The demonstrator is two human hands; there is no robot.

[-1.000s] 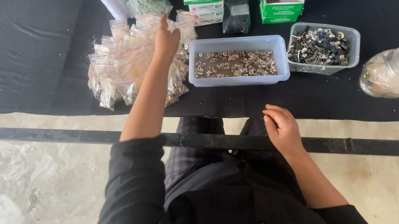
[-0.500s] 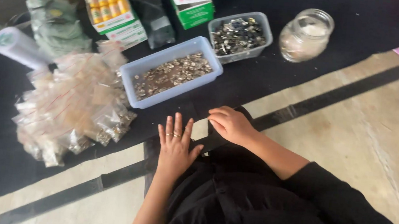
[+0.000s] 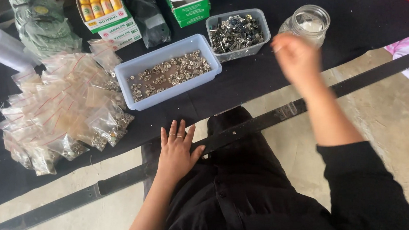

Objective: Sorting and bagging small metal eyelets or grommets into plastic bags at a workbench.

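Head view: black cloth across upper frame, black belt strap diagonal over lap. Bag pile left. Blue tray of metal bits centre, just above left hand, flat, fingers spread, holding nothing. Right hand raised near glass jar, blurred; grip unclear.
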